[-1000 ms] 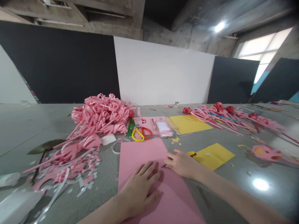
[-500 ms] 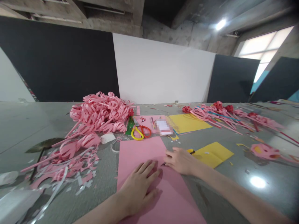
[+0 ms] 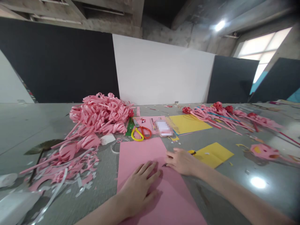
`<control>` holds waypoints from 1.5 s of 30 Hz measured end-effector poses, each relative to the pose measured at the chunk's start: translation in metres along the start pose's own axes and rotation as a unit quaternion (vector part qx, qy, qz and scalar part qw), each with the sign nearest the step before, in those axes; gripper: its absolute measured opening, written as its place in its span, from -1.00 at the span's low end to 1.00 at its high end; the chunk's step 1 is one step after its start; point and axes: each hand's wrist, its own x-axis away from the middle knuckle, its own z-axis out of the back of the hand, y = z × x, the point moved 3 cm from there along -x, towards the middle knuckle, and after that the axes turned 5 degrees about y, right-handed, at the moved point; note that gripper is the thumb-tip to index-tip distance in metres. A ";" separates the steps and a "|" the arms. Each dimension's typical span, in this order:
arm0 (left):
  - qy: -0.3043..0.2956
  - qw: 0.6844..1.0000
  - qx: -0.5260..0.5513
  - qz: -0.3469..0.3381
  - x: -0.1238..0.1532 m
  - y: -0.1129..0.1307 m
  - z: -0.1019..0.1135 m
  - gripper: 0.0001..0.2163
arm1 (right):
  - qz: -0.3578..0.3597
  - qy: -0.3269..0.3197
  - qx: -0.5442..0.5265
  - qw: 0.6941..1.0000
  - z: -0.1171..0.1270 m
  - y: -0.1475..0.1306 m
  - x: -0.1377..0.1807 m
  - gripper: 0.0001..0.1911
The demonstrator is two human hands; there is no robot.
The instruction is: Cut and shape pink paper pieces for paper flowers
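Note:
A sheet of pink paper [image 3: 142, 150] lies on the floor in front of me. My left hand [image 3: 140, 184] rests flat on it, fingers spread and pointing away from me. At the sheet's right edge my right hand [image 3: 179, 161] is closed, its fingers bent together low on the paper. A small dark tip [image 3: 165, 165] shows beneath those fingers; the rest of what they hold is hidden. Behind the right hand a yellow-and-black piece [image 3: 191, 152] peeks out, and I cannot tell whether it belongs to the same object.
Scissors [image 3: 137, 133] with yellow and red handles lie beyond the sheet, beside a green ruler [image 3: 129, 127]. Pink paper flowers [image 3: 100, 112] and paper scraps [image 3: 79, 168] spread leftward. Yellow paper [image 3: 214, 154] and a larger yellow sheet [image 3: 189, 122] are at right, near more paper flowers [image 3: 217, 114].
Both hands and the pink paper hold the same position. The view has shifted only very slightly.

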 end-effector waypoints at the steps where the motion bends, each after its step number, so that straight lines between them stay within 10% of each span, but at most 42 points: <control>1: 0.000 1.000 0.001 0.000 0.000 0.000 0.000 -0.52 | 0.002 -0.002 -0.001 1.000 0.000 0.000 0.000 -0.75; 45: 0.029 0.999 0.005 -0.015 0.001 -0.001 -0.001 -0.54 | -0.043 -0.019 -0.023 0.999 0.004 0.005 0.008 -0.77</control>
